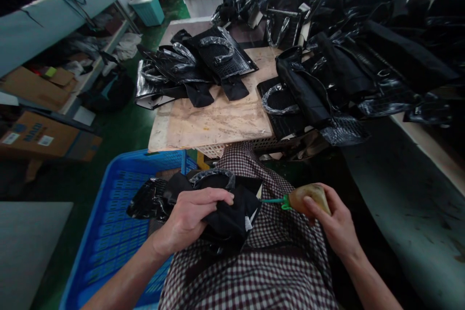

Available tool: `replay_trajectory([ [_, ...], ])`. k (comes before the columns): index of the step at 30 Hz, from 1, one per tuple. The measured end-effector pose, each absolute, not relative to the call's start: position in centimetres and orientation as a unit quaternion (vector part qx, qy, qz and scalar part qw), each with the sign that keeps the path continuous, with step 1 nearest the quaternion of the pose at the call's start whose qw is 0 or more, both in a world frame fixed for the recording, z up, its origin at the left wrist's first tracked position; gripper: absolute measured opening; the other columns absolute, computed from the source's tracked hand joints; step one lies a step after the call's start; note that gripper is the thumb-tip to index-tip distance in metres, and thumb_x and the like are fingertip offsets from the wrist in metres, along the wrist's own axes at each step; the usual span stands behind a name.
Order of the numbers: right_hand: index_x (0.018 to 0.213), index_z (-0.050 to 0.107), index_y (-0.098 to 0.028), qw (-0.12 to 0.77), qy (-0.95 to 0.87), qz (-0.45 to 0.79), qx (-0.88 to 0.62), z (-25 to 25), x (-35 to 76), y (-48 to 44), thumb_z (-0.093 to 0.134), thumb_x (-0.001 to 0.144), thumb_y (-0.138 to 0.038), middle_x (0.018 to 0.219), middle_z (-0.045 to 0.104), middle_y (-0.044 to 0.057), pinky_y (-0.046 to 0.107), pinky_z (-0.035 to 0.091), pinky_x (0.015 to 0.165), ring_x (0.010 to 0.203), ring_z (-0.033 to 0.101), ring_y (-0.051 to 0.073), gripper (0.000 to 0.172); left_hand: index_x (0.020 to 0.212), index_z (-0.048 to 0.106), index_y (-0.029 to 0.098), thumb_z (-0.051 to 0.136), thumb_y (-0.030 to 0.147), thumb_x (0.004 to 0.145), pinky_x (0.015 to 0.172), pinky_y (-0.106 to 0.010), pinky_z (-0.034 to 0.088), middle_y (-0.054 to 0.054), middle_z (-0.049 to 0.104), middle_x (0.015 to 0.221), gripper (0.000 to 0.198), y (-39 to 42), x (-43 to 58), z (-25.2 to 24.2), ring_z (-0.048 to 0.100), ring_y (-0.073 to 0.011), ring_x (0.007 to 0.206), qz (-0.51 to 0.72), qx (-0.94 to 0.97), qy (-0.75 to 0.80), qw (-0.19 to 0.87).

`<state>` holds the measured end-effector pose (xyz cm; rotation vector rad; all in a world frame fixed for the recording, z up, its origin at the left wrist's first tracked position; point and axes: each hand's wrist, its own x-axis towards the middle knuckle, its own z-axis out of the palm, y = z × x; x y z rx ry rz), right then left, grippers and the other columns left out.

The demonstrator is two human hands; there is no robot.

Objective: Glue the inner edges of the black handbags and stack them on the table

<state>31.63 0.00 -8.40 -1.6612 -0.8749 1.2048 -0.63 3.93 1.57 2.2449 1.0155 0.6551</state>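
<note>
On my lap, over a checked apron (269, 271), lies a black handbag piece (232, 215) with a plastic-wrapped handle (214, 174). My left hand (191, 215) is closed on its black fabric, thumb and fingers pinching near the middle. In my right hand (334, 220) is a yellowish squeeze bottle (308, 197), held on its side. Its thin green nozzle (272, 200) points left and reaches the piece's right edge, where a pale strip shows. Whether the tip touches the edge I cannot tell.
A blue plastic basket (109, 174) stands at my left. Ahead, a wooden board (214, 123) bears several black bag pieces (196, 63) with wrapped handles. More black bags (348, 58) are heaped at the right. Cardboard boxes (47, 138) and a shelf line the left side.
</note>
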Motion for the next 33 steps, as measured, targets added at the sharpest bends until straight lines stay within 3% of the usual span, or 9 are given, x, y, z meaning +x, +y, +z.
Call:
replay_trajectory([
  [7, 0.107, 0.062, -0.021, 0.410, -0.393, 0.480, -0.669, -8.2, 31.7, -0.2, 0.076, 0.074, -0.052, 0.096, 0.067, 0.006, 0.027, 0.053, 0.050, 0.077, 0.063, 0.024, 0.047, 0.101, 0.070, 0.014, 0.045, 0.003, 0.091, 0.093, -0.023, 0.057, -0.007, 0.075, 0.106, 0.029, 3.8, -0.8, 1.0, 0.071, -0.0149, 0.101, 0.241, 0.835, 0.389, 0.306],
  [13, 0.110, 0.060, -0.022, 0.408, -0.330, 0.558, -0.642, -6.5, 30.8, -1.4, 0.075, 0.076, -0.051, 0.088, 0.064, 0.003, 0.024, 0.047, 0.039, 0.058, 0.055, 0.016, 0.047, 0.100, 0.070, 0.014, 0.045, 0.000, 0.089, 0.094, -0.022, 0.056, -0.006, 0.075, 0.105, 0.030, 4.0, -0.7, 0.9, 0.070, -0.0141, 0.101, 0.249, 0.834, 0.385, 0.307],
  [19, 0.110, 0.061, -0.023, 0.426, -0.312, 0.574, -0.626, -6.0, 30.3, -2.8, 0.078, 0.075, -0.047, 0.091, 0.064, 0.003, 0.023, 0.050, 0.046, 0.066, 0.058, 0.018, 0.045, 0.100, 0.070, 0.014, 0.045, -0.002, 0.088, 0.094, -0.021, 0.056, -0.006, 0.075, 0.105, 0.032, 4.2, -0.5, 1.1, 0.070, -0.0135, 0.101, 0.246, 0.831, 0.387, 0.316],
  [23, 0.113, 0.059, -0.025, 0.427, -0.272, 0.601, -0.618, -5.6, 30.0, -3.5, 0.080, 0.072, -0.047, 0.086, 0.062, 0.002, 0.023, 0.046, 0.037, 0.057, 0.055, 0.017, 0.050, 0.100, 0.069, 0.013, 0.046, 0.000, 0.090, 0.094, -0.020, 0.055, -0.006, 0.075, 0.105, 0.029, 4.2, -0.5, 1.1, 0.070, -0.0130, 0.101, 0.247, 0.828, 0.385, 0.324],
  [33, 0.112, 0.060, -0.023, 0.440, -0.274, 0.580, -0.628, -6.2, 29.9, -3.4, 0.080, 0.070, -0.046, 0.088, 0.065, 0.005, 0.025, 0.047, 0.037, 0.058, 0.058, 0.019, 0.052, 0.098, 0.069, 0.013, 0.047, 0.002, 0.092, 0.092, -0.019, 0.056, -0.007, 0.076, 0.102, 0.025, 4.5, -0.3, 1.5, 0.071, -0.0134, 0.098, 0.250, 0.825, 0.385, 0.329],
])
